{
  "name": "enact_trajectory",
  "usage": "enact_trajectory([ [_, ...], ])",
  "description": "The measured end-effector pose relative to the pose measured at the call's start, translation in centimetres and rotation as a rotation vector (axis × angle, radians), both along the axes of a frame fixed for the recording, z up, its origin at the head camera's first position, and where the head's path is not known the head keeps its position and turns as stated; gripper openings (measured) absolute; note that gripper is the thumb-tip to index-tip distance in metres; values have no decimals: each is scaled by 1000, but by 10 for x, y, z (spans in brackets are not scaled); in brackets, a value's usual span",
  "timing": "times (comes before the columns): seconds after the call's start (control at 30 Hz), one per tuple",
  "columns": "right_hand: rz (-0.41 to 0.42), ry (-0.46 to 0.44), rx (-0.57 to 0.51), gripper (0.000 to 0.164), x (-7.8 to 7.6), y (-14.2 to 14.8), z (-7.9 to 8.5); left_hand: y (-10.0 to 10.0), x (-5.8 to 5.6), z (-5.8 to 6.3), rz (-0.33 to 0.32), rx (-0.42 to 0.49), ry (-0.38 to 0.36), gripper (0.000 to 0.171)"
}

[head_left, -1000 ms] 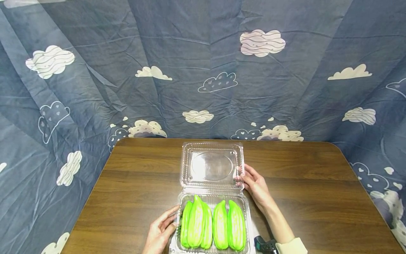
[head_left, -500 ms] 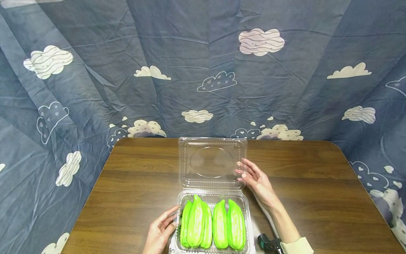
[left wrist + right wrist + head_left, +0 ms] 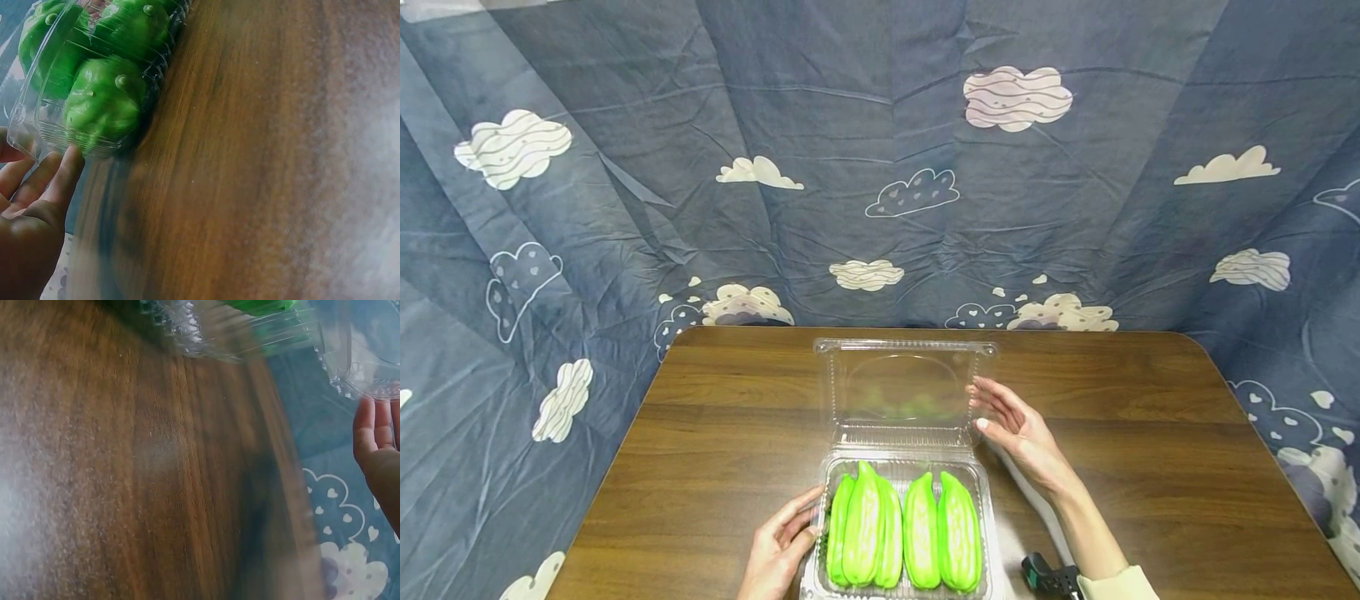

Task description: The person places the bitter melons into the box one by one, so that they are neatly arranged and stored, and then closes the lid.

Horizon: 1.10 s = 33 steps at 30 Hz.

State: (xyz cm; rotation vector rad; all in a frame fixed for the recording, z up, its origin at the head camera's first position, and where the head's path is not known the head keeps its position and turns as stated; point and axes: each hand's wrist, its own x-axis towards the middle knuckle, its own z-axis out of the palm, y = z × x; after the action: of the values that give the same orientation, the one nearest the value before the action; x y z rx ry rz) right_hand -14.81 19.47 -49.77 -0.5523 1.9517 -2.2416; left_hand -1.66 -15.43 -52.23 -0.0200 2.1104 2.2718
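Note:
A clear plastic clamshell box [image 3: 992,546] stands open near the table's front, with several bright green, long, tapered vegetable-like pieces [image 3: 865,529] lying side by side in its base. Its clear lid [image 3: 902,375] is raised at a tilt behind the base, hinge between them. My left hand [image 3: 778,537] touches the base's left wall with nearly straight fingertips, thumb by the rim; the left wrist view shows the fingertips [image 3: 74,153] at the ribbed wall. My right hand [image 3: 1018,433] has its fingers extended at the lid's right edge; the right wrist view shows them [image 3: 381,415] against its rim.
The wooden table [image 3: 1150,450] spreads to both sides of the box. A blue curtain with clouds [image 3: 850,125] hangs behind the table. A dark device [image 3: 1048,575] with a grey cable is beside my right forearm.
The lid, tipped far back before, has swung up to a steeper tilt. My right hand has moved slightly right and its fingers have straightened. The left hand and base have stayed put.

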Motion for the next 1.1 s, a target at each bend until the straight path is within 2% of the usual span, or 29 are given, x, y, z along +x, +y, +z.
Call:
enact_trajectory([
  [0.33, 41, 18, -39, 55, 6, 5, 7, 0, 0, 0, 13, -25, 8, 45],
  [0.67, 45, 7, 32, 48, 14, 10, 12, 1, 0, 0, 27, -1, 11, 45],
  [0.8, -4, 4, 146, 47, 22, 13, 17, 2, 0, -1, 26, 1, 9, 45],
  [0.9, -31, 13, 191, 46, 28, 14, 21, 1, 0, 0, 25, -7, 5, 45],
  [1.1, 27, 71, 137, 45, 35, 14, 21, 0, -1, 0, 12, 2, -9, 47],
])
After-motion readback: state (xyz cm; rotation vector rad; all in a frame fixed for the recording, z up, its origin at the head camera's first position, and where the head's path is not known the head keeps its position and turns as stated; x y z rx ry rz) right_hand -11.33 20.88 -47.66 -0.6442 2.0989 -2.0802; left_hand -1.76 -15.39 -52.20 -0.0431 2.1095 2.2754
